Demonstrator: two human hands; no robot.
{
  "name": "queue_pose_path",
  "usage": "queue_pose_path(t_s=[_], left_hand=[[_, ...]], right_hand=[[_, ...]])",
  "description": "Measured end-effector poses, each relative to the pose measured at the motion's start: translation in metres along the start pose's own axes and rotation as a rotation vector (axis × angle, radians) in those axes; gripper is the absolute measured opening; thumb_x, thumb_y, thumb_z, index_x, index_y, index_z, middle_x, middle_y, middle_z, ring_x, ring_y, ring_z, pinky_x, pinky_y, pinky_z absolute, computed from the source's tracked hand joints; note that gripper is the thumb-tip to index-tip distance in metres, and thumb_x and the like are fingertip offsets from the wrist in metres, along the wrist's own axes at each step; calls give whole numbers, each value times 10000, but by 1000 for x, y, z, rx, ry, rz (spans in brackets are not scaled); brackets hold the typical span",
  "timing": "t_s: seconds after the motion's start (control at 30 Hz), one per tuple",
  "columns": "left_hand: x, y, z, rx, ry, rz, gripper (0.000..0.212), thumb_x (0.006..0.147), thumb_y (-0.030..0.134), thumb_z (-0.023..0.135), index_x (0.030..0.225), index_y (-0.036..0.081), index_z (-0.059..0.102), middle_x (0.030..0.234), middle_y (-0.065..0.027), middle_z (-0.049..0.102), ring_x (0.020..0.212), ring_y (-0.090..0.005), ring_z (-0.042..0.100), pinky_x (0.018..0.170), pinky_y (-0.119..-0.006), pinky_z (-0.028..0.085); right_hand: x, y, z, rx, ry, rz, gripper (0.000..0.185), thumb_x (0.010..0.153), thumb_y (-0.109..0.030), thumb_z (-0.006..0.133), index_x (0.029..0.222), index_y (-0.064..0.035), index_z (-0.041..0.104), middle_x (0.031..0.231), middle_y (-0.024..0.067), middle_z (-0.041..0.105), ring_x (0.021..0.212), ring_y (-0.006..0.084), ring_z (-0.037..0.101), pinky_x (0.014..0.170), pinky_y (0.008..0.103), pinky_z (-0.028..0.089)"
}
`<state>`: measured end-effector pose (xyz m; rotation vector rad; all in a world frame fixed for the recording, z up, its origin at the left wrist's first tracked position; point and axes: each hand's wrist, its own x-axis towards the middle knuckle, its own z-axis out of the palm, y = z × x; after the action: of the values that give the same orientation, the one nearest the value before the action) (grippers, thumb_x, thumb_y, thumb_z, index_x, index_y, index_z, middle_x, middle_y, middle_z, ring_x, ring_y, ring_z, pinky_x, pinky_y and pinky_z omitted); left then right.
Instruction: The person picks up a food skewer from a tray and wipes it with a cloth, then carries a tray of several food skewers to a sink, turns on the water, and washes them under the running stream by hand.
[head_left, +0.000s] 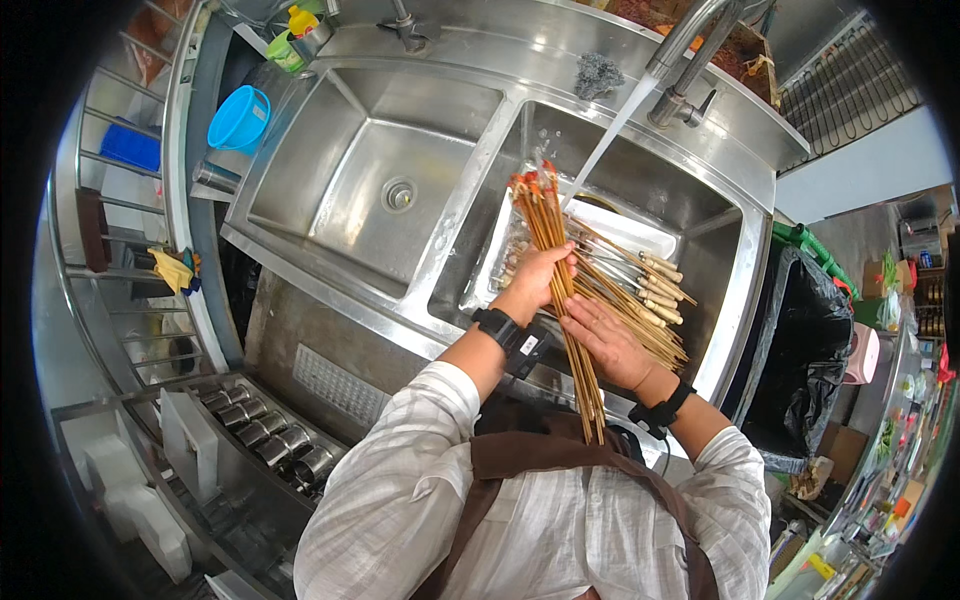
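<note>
My left hand is closed around a bundle of thin bamboo skewers. The bundle slants across the right sink basin, its upper ends carrying reddish bits of food and its bare lower ends reaching my apron. My right hand lies with straight fingers against the lower part of the bundle, its palm and thumb hidden. Under and beside both hands, a white tray in the basin holds more bamboo skewers and several metal skewers with wooden handles. Water runs from the faucet into the basin behind the bundle.
The left sink basin has a drain in its floor. Steel wool sits on the back ledge. A blue bucket stands at the left, a bin lined with black plastic at the right. Metal cups fill a rack at lower left.
</note>
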<state>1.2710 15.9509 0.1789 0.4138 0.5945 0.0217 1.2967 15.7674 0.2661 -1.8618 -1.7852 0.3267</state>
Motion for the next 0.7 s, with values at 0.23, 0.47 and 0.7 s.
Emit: queue_pose_path(t_s=[0.23,0.47,0.7], left_hand=[[-10,37,13,286,4,130,122,849,38,605,954,4,553,730,-59,570,608,-146,559,548,-260,501],[-47,48,41,275,-59,224,214,843,4,600,1027,11,491,868,-62,560,687,-129,542,584,-256,486],[-118,45,22,118,-11,276,383,895,46,541,1258,17,420,881,-23,511,727,-109,491,632,-244,438]], right_hand=[[-10,12,11,207,215,328,570,759,74,508,1311,5,385,1315,237,432,1200,387,434,1015,411,365],[-16,44,13,93,235,496,502,814,-52,587,1282,15,416,1182,246,517,1102,385,499,954,391,406],[-35,74,35,-253,-305,760,1113,604,-487,790,1418,-16,195,1427,219,289,1346,345,244,1096,454,208]])
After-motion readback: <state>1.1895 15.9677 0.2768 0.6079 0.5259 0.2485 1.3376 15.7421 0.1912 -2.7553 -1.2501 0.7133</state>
